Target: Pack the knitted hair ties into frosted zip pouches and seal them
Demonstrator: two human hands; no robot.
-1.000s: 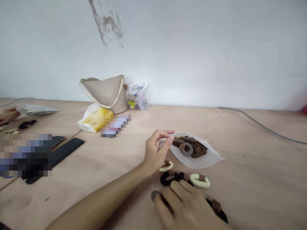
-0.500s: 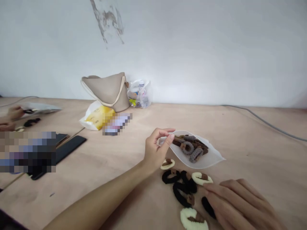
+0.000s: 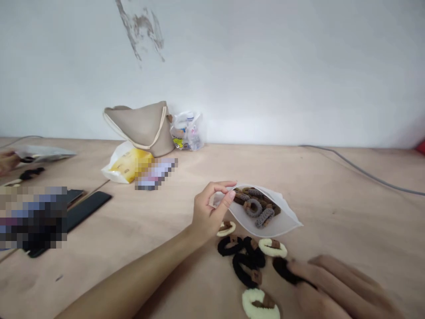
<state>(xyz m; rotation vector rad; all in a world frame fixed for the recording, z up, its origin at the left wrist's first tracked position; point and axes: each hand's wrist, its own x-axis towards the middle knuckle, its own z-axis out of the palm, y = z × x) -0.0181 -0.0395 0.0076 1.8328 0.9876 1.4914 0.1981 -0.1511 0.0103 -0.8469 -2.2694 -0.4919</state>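
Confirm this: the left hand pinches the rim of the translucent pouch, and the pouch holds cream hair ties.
Wrong on one point: the translucent pouch holds brown and grey hair ties, not cream ones, as the head view shows. The cream hair ties lie outside it on the plywood table. The left hand does pinch the pouch's rim.

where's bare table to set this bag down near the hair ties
Bare tabletop lies right of the clear pouch, below the grey cable. Another patch sits between the black case and the left hand's forearm. It's crowded below the pouch, where the hair ties bunch beside the right hand.
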